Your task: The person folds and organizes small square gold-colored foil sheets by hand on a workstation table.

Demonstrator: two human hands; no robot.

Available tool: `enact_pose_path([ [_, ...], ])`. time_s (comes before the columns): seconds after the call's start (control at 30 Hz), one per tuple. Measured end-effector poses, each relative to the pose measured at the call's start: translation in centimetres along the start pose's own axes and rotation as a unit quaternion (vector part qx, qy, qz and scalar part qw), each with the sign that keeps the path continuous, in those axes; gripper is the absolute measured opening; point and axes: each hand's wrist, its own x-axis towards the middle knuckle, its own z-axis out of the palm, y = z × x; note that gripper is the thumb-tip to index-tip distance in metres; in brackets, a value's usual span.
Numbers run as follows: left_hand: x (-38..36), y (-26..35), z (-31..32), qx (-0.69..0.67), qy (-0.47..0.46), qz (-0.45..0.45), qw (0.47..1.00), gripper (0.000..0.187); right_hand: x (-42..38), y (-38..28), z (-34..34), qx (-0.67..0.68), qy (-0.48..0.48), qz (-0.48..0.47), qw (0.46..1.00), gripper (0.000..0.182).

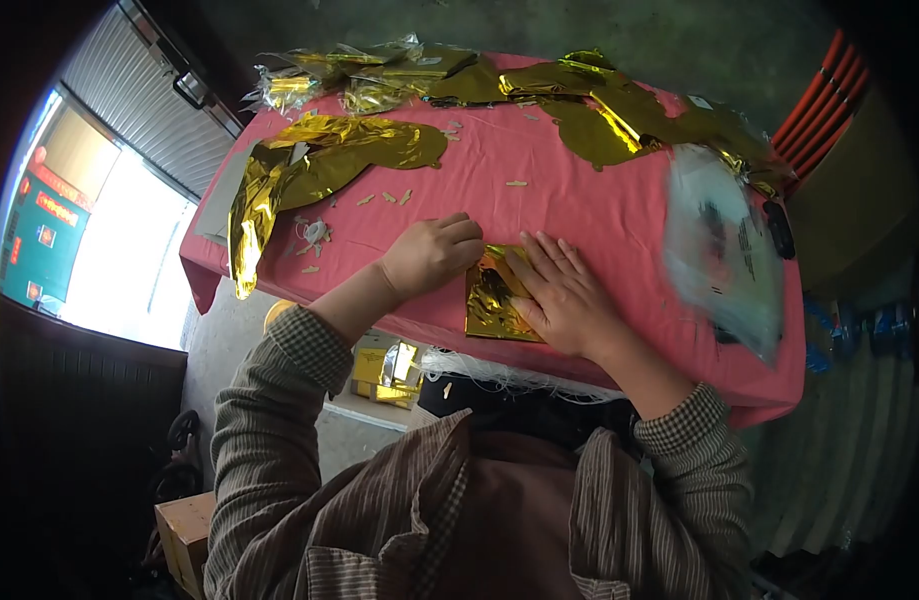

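Note:
A gold foil balloon (491, 312), folded into a flat rectangle, lies near the front edge of the pink-covered table. My right hand (567, 297) rests flat on its right part with the fingers stretched out. At its upper left corner is my left hand (434, 255), the fingers curled into a pinch. Whatever is between those fingertips is hidden. Left of my hands, an unfolded gold foil balloon (324, 170) spreads over the cloth and hangs off the left edge. Small pale strips (367, 200) are scattered near it, beside a little white tangle of string (314, 232).
Clear-bagged gold foil packets (364, 75) are piled along the far edge. More flat gold foil (604, 110) lies at the far right. A stack of clear plastic bags (724, 250) sits on the right, beside a black object (779, 230). Below the table stands an open box (384, 370).

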Motion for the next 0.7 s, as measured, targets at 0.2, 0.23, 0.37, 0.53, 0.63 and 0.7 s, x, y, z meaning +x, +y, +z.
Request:
enact_pose_path([
  [0.2, 0.8, 0.5, -0.6, -0.056, 0.013, -0.060, 0.997, 0.013, 0.0, -0.1, -0.1, 0.000, -0.001, 0.002, 1.000, 0.056],
  [0.23, 1.3, 0.4, -0.9, -0.084, -0.026, -0.101, 0.991, 0.013, 0.0, -0.1, -0.2, 0.000, -0.002, 0.002, 1.000, 0.056],
  [0.37, 2.2, 0.4, -1.1, -0.137, -0.066, -0.129, 0.980, 0.015, 0.1, -0.1, -0.3, 0.005, -0.007, 0.006, 1.000, 0.055],
  [0.53, 1.9, 0.2, -1.0, -0.167, -0.092, -0.159, 0.969, 0.015, 0.0, -0.2, -0.5, 0.007, -0.010, 0.009, 1.000, 0.055],
  [0.63, 1.6, 0.1, -0.9, -0.217, -0.088, -0.179, 0.956, 0.016, 0.0, -0.1, -0.2, 0.001, -0.006, 0.005, 1.000, 0.055],
  [0.7, 1.4, 0.0, -0.7, -0.237, -0.088, -0.187, 0.949, 0.017, 0.1, -0.1, -0.4, 0.004, -0.022, 0.010, 1.000, 0.056],
])
